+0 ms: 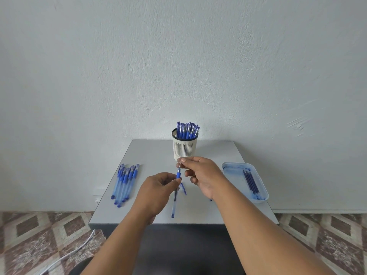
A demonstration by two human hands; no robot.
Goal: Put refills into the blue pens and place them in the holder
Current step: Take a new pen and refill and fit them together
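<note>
My left hand (158, 187) pinches a blue pen (175, 201) at its blue grip, the clear barrel pointing down toward me. My right hand (200, 173) pinches the thin tip end sticking out of the pen's top. A blue cap (183, 188) lies on the table just behind the pen. The white slotted holder (184, 148) stands at the back middle of the grey table (218, 153), with several blue pens standing in it. Several more blue pens (125, 182) lie in a row at the left. Dark blue refills (251, 181) lie in a stained white tray (258, 199) at the right.
The table stands against a pale wall. Patterned floor tiles show on both sides, and a white cable (75, 253) runs across the floor at the lower left. A small blue bit (211, 199) peeks out beside my right wrist.
</note>
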